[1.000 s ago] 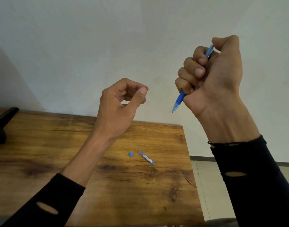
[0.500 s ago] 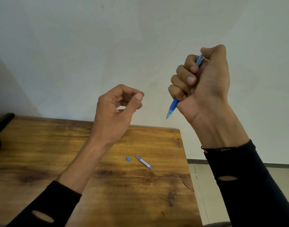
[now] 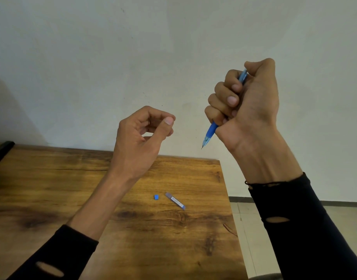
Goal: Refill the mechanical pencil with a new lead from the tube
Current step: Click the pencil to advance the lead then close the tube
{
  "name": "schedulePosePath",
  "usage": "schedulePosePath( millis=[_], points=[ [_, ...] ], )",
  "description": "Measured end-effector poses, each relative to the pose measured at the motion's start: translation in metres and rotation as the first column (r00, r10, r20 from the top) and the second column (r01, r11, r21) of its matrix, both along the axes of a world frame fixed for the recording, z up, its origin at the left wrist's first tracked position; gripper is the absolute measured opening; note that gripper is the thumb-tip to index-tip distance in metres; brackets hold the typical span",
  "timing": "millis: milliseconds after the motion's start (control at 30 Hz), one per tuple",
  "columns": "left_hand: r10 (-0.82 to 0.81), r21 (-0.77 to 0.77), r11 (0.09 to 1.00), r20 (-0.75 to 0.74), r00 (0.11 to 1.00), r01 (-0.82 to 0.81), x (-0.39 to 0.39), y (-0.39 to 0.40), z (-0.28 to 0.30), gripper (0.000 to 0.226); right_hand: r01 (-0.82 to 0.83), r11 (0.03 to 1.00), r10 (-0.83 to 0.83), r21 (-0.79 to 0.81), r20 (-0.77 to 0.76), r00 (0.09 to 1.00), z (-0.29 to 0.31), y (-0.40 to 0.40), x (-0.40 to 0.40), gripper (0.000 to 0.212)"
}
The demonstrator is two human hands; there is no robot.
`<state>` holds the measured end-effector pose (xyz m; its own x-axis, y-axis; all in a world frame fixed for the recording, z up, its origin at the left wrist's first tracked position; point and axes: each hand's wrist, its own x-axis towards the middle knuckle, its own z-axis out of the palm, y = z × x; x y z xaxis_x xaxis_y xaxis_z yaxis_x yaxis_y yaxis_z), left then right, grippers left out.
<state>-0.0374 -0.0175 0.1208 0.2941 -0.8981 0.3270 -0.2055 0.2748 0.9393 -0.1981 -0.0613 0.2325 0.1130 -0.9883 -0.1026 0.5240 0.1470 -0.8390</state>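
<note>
My right hand (image 3: 252,110) is raised above the table's right edge, fisted around a blue mechanical pencil (image 3: 211,131). The thumb presses on the pencil's top end and the tip points down and to the left. My left hand (image 3: 141,142) hovers to its left, thumb tip against the curled forefinger; I see nothing between them. On the table below lie the small clear lead tube (image 3: 175,201) and, just to its left, its loose blue cap (image 3: 156,197).
The wooden table (image 3: 52,188) ends at its right edge near the tube, with tiled floor (image 3: 246,219) beyond. A dark object (image 3: 0,152) sits at the table's far left. A plain wall stands behind.
My right hand with the pencil has come down and leftward, closer to my left hand. The left hand has barely moved. Tube and cap lie where they were.
</note>
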Motion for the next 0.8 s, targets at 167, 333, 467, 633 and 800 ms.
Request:
schedulePosePath(
  millis=[167, 333, 467, 633, 800],
  points=[
    [0.002, 0.002, 1.0, -0.007, 1.0, -0.002, -0.0002, 0.0002, 0.0009, 0.008, -0.003, 1.0, 0.003, 0.003, 0.009, 1.0, -0.0003, -0.0006, -0.0003, 0.051],
    [-0.001, 0.006, 1.0, -0.016, 1.0, 0.001, -0.0005, -0.0001, 0.0001, 0.008, 0.01, 1.0, -0.011, 0.008, 0.013, 1.0, 0.0001, -0.0013, -0.0002, 0.05],
    [-0.006, 0.003, 1.0, -0.016, 1.0, 0.006, -0.0004, -0.0006, -0.0006, 0.008, 0.006, 1.0, -0.007, 0.008, 0.029, 1.0, 0.0, -0.0018, -0.0009, 0.051],
    [-0.007, 0.002, 1.0, -0.023, 1.0, 0.007, 0.0003, -0.0006, -0.0007, 0.008, 0.009, 1.0, -0.01, 0.016, 0.038, 0.999, -0.0003, -0.0028, -0.0011, 0.052],
    [-0.037, 0.006, 0.999, -0.037, 0.999, 0.038, -0.0001, -0.0001, -0.0008, 0.005, 0.018, 1.0, -0.019, 0.021, 0.047, 0.999, -0.0007, -0.0032, -0.0021, 0.052]
  ],
)
